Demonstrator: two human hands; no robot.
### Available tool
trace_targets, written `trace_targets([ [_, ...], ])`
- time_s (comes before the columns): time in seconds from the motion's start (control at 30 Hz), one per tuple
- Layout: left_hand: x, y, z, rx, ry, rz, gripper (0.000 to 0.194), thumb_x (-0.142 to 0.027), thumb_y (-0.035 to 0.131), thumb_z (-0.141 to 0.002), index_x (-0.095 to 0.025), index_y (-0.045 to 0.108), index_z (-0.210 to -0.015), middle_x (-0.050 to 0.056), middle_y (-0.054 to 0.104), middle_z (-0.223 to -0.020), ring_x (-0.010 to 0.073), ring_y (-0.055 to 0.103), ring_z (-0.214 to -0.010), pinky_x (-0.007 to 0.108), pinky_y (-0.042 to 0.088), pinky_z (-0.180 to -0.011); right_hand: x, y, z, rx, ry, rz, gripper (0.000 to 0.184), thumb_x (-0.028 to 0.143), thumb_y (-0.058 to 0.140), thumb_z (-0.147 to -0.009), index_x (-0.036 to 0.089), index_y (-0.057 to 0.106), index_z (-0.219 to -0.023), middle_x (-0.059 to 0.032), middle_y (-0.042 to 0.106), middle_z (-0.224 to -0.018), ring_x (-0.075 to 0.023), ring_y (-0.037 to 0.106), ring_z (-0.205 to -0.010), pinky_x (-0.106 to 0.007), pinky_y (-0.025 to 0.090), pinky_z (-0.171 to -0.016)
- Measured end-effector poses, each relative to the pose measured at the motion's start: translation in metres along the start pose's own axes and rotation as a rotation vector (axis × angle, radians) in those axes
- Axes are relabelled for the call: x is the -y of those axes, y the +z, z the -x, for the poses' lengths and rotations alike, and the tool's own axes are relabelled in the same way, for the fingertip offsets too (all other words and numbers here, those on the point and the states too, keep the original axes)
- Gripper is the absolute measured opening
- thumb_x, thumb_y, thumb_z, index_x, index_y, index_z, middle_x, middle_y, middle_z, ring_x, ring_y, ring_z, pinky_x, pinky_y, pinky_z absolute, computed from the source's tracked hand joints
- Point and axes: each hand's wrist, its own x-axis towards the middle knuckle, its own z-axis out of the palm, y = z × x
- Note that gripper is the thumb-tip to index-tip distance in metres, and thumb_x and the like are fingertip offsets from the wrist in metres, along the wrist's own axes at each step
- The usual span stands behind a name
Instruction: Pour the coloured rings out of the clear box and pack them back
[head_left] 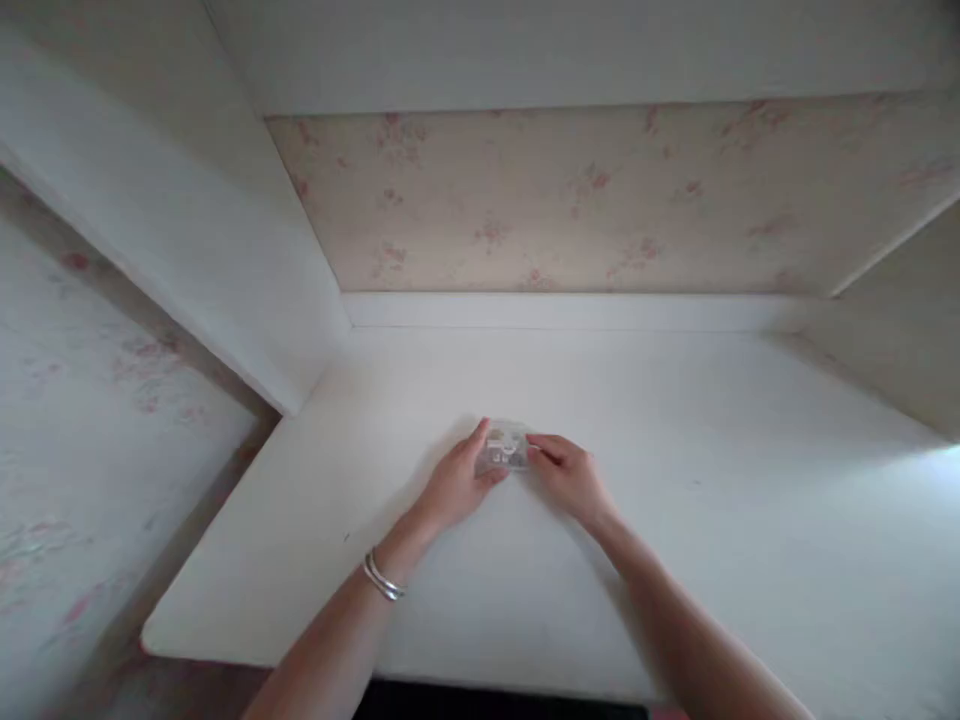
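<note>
Between my two hands, in the head view, is a small clear plastic case with pale markings and something greyish inside, too small to make out. My left hand grips its left end, thumb along the near edge and fingers at the far edge. At the right end, the thumb and bent forefinger of my right hand pinch the case's edge. The case is at or just above the white desktop; I cannot tell whether it touches. Two silver bangles circle my left wrist.
A white side panel rises at the left and another panel at the right. Floral wallpaper covers the back, under a white overhang. The desk's rounded corner is at the lower left. Something black shows below the front edge.
</note>
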Motion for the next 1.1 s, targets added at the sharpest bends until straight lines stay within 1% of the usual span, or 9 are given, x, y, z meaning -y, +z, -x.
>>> trace_targets([
  [0.13, 0.001, 0.000, 0.000, -0.009, -0.014, 0.022, 0.075, -0.034, 0.060, -0.081, -0.023, 0.019, -0.144, 0.012, 0.055, -0.127, 0.0222, 0.052, -0.116, 0.040, 0.042, -0.097, -0.002, 0.002, -0.001, -0.008, 0.031, -0.009, 0.031, 0.033, 0.050, -0.083, 0.024, 0.066, -0.108, -0.0018, 0.065, -0.113, -0.0191, 0.061, -0.103, -0.033, 0.046, -0.093],
  [0.27, 0.002, 0.000, 0.000, -0.019, -0.008, 0.032, 0.077, -0.033, 0.062, -0.080, -0.023, 0.020, -0.144, 0.011, 0.055, -0.127, 0.0219, 0.052, -0.116, 0.039, 0.043, -0.097, 0.002, 0.000, 0.001, -0.004, 0.003, -0.016, 0.032, 0.034, 0.050, -0.083, 0.024, 0.067, -0.109, -0.0012, 0.065, -0.114, -0.0207, 0.059, -0.107, -0.035, 0.044, -0.096],
  [0.43, 0.004, 0.001, -0.001, -0.038, -0.031, 0.042, 0.079, -0.036, 0.065, -0.077, -0.023, 0.024, -0.142, 0.012, 0.058, -0.122, 0.0227, 0.055, -0.111, 0.041, 0.043, -0.095, 0.009, -0.003, 0.003, 0.017, 0.010, -0.006, 0.034, 0.035, 0.050, -0.083, 0.024, 0.066, -0.111, -0.0012, 0.066, -0.112, -0.0223, 0.062, -0.102, -0.035, 0.047, -0.091],
  [0.6, 0.005, 0.002, -0.002, -0.051, -0.041, 0.078, 0.081, -0.034, 0.069, -0.073, -0.025, 0.027, -0.141, 0.011, 0.053, -0.128, 0.0223, 0.056, -0.111, 0.040, 0.044, -0.096, 0.007, -0.003, 0.003, 0.031, 0.093, 0.018, 0.041, 0.039, 0.053, -0.081, 0.022, 0.063, -0.117, -0.0040, 0.070, -0.102, -0.0207, 0.066, -0.087, -0.032, 0.051, -0.080],
  [0.67, 0.005, 0.003, -0.002, -0.049, -0.043, 0.082, 0.084, -0.034, 0.071, -0.070, -0.025, 0.026, -0.141, 0.012, 0.051, -0.131, 0.0227, 0.055, -0.111, 0.040, 0.043, -0.096, 0.007, -0.003, 0.003, 0.031, 0.105, 0.025, 0.041, 0.039, 0.052, -0.082, 0.022, 0.062, -0.118, -0.0042, 0.071, -0.099, -0.0200, 0.067, -0.084, -0.031, 0.051, -0.077],
  [0.77, 0.003, 0.002, -0.002, -0.042, -0.046, 0.082, 0.088, -0.036, 0.073, -0.068, -0.024, 0.026, -0.141, 0.012, 0.049, -0.132, 0.0232, 0.054, -0.113, 0.041, 0.042, -0.098, 0.009, -0.005, 0.003, 0.034, 0.093, 0.033, 0.038, 0.036, 0.050, -0.083, 0.023, 0.063, -0.116, -0.0036, 0.070, -0.101, -0.0198, 0.066, -0.087, -0.030, 0.050, -0.078],
  [0.87, 0.001, 0.000, -0.002, -0.045, -0.049, 0.099, 0.082, -0.035, 0.071, -0.071, -0.024, 0.028, -0.140, 0.010, 0.049, -0.133, 0.0216, 0.055, -0.111, 0.039, 0.043, -0.097, 0.011, -0.006, 0.002, 0.038, 0.081, 0.042, 0.036, 0.035, 0.049, -0.083, 0.025, 0.064, -0.114, -0.0022, 0.069, -0.103, -0.0197, 0.066, -0.089, -0.030, 0.050, -0.079],
  [1.03, -0.002, -0.002, -0.002, -0.051, -0.065, 0.116, 0.078, -0.033, 0.070, -0.071, -0.023, 0.032, -0.138, 0.010, 0.048, -0.134, 0.0209, 0.055, -0.111, 0.036, 0.043, -0.097, 0.010, -0.006, 0.002, 0.051, 0.102, 0.057, 0.037, 0.038, 0.049, -0.083, 0.024, 0.064, -0.115, -0.0018, 0.070, -0.101, -0.0193, 0.066, -0.084, -0.030, 0.050, -0.077],
  [1.1, -0.003, -0.002, -0.002, -0.047, -0.067, 0.110, 0.078, -0.033, 0.070, -0.072, -0.022, 0.032, -0.139, 0.010, 0.050, -0.132, 0.0205, 0.055, -0.110, 0.035, 0.043, -0.096, 0.009, -0.006, 0.002, 0.055, 0.093, 0.061, 0.037, 0.036, 0.049, -0.083, 0.025, 0.064, -0.115, -0.0012, 0.070, -0.100, -0.0183, 0.066, -0.082, -0.029, 0.050, -0.076],
])
